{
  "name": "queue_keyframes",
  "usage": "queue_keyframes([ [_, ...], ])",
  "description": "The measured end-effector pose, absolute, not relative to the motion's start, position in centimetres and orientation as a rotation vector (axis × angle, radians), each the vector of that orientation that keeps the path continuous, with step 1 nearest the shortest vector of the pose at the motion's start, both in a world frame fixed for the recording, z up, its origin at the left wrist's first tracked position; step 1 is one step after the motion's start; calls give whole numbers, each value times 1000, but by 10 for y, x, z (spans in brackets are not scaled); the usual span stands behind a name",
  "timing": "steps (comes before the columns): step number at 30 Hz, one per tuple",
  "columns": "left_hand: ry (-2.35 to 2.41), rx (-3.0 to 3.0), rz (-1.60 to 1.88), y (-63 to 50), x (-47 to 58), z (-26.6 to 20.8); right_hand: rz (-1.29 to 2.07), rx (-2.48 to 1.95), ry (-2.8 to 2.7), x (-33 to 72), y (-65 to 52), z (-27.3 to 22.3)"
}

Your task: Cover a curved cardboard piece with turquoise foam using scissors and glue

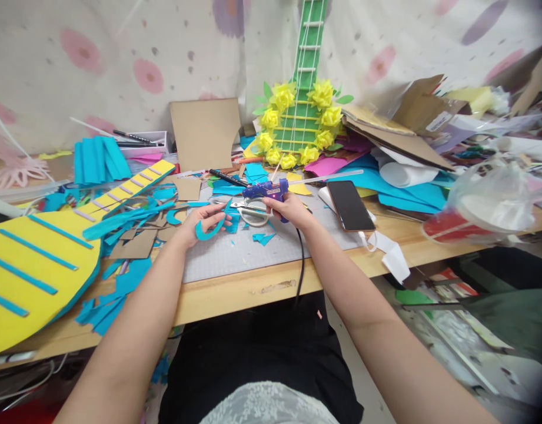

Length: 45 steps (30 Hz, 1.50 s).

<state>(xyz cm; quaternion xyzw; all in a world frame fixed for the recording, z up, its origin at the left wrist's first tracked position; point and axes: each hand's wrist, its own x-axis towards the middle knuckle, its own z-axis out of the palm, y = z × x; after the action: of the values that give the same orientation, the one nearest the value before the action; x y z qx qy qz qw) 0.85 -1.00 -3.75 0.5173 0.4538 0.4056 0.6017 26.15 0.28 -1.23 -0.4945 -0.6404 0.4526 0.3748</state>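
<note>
My right hand (286,207) is wrapped round a blue hot glue gun (262,189), its nozzle pointing left and a clear glue stick out of its back. In my left hand (203,224) is a curved strip of blue paper (208,234), pinched between the fingers just left of the nozzle. White-handled scissors (254,217) lie on the grey cutting mat (235,259) between my hands. Blue paper scraps (263,238) are scattered on the mat. To the left lies a yellow guitar-shaped cutout (36,253) with blue and lilac strips across it.
A green paper guitar (302,118) ringed with yellow paper flowers stands upright at the back. A phone (351,206) lies right of my right hand. A bagged cup (469,215) stands near the right edge. Behind it are piled cardboard sheets (398,138). The glue gun's black cord (302,265) crosses the table's front edge.
</note>
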Motion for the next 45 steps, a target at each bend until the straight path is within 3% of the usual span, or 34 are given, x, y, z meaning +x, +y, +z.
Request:
queue_keyframes([
  [6,1049,1192,944,-11,9,-36,1004,-1325,-1465,275,12,-12],
  [14,1073,1146,955,-13,14,-30,267,-1929,-1280,336,33,-26],
  [21,1073,1123,972,-12,14,-30,318,-1998,-1517,319,38,-31],
  [29,1032,1123,1019,-11,15,-33,57,-2202,-1570,329,7,-7],
  [32,1043,1127,1001,-12,15,-32,241,-2271,-1723,323,-5,8],
  [38,1039,1175,919,-14,12,-30,692,-1312,-2081,260,3,11],
  [45,1053,1213,826,-15,9,-25,932,-845,-2199,205,30,7],
])
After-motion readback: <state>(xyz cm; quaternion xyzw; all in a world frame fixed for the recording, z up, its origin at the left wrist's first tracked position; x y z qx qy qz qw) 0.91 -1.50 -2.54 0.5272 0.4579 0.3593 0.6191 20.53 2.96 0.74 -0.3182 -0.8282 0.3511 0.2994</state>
